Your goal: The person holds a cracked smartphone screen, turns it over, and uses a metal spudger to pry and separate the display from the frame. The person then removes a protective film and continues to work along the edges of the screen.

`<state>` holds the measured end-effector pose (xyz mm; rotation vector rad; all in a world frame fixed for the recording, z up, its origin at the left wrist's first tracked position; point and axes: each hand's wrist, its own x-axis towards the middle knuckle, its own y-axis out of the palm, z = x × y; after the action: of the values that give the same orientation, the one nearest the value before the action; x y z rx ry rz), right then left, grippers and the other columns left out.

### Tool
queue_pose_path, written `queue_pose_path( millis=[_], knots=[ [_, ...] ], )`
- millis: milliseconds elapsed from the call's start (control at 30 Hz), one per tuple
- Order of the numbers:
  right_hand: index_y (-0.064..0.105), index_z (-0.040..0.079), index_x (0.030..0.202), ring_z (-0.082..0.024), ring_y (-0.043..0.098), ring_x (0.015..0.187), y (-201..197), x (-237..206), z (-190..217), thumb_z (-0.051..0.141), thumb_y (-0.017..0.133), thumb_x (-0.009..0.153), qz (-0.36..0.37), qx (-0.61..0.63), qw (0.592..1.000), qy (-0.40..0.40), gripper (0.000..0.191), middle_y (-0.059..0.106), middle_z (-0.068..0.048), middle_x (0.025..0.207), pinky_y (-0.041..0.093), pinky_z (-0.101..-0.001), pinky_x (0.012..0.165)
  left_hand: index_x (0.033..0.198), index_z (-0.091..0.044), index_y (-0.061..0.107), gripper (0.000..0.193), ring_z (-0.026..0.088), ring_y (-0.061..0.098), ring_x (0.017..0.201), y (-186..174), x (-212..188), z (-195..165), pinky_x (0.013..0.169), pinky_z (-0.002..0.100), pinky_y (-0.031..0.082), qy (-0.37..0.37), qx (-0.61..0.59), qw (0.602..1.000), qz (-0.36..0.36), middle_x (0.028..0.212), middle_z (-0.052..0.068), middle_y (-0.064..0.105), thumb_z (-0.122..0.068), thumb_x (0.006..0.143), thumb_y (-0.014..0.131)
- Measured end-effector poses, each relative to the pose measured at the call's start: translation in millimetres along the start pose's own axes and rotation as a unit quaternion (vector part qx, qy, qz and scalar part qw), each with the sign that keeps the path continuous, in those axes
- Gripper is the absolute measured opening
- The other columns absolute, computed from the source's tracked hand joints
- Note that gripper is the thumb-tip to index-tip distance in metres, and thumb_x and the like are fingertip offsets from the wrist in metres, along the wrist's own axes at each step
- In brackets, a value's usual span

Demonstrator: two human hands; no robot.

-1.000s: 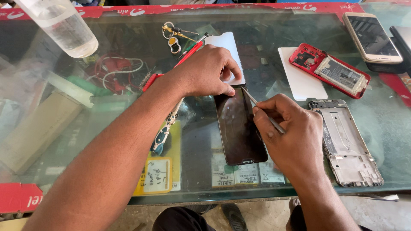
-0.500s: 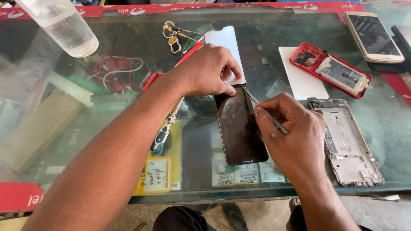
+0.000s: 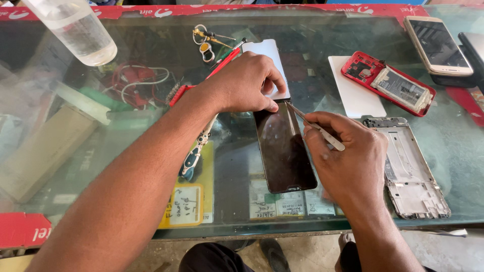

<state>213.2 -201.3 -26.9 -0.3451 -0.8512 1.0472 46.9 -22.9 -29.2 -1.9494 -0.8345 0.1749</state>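
Head view. A dark phone screen panel (image 3: 285,148) lies flat on the glass counter (image 3: 126,166), roughly at the centre of the counter. The left hand (image 3: 244,83) rests on the far end of the panel, fingers curled, with the thumb pressing down on its top edge. The right hand (image 3: 348,161) sits just beside the panel's right edge, closed around thin metal tweezers (image 3: 315,126). The tweezer tip meets the panel's top right corner, close to the left thumb; whether the tip sits under the glass or only against it cannot be judged from this angle.

Beyond the panel, partly under the left hand, lies a white phone-shaped sheet (image 3: 267,53). Right of the panel, beside the right hand, a bare metal phone frame (image 3: 411,171) lies flat. Further right and beyond, an opened red phone (image 3: 390,85) rests partly on a white card (image 3: 353,95). A gold phone (image 3: 437,44) lies at the far right. A clear plastic bottle (image 3: 75,30) stands far left of the panel.
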Motion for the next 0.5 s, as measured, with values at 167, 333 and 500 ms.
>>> queue_pose_path(
  millis=[167, 333, 500],
  knots=[
    [0.079, 0.005, 0.107, -0.014, 0.078, 0.079, 2.2, -0.1, -2.6, 0.012, 0.073, 0.09, 0.0, 0.013, 1.0, -0.001, 0.019, 0.079, -0.01, 0.089, 0.058, -0.0276, 0.073, 0.097, -0.014, 0.081, 0.038, 0.014, 0.069, 0.072, 0.0, 0.2, 0.1, 0.068, 0.032, 0.055, 0.007, 0.007, 1.0, 0.0, 0.075, 0.001, 0.072, -0.02, 0.062, 0.095],
    [0.078, 0.004, 0.106, -0.013, 0.078, 0.078, 1.7, 2.0, 0.1, 0.011, 0.071, 0.091, 0.011, 0.025, 1.0, 0.004, 0.018, 0.079, -0.009, 0.087, 0.058, -0.0269, 0.073, 0.097, -0.014, 0.081, 0.038, 0.014, 0.069, 0.072, -0.1, 0.5, 0.4, 0.068, 0.032, 0.055, 0.005, 0.009, 1.0, 0.0, 0.075, 0.001, 0.072, -0.02, 0.063, 0.095],
    [0.077, 0.0, 0.106, -0.014, 0.079, 0.081, -1.0, 0.4, 1.3, 0.008, 0.066, 0.095, -0.017, 0.066, 0.995, 0.069, 0.018, 0.081, -0.01, 0.087, 0.061, -0.0262, 0.076, 0.097, -0.013, 0.081, 0.037, 0.014, 0.07, 0.072, -0.3, 0.4, 2.5, 0.067, 0.032, 0.056, -0.002, 0.004, 1.0, 0.006, 0.075, 0.001, 0.072, -0.019, 0.063, 0.095]
  ],
)
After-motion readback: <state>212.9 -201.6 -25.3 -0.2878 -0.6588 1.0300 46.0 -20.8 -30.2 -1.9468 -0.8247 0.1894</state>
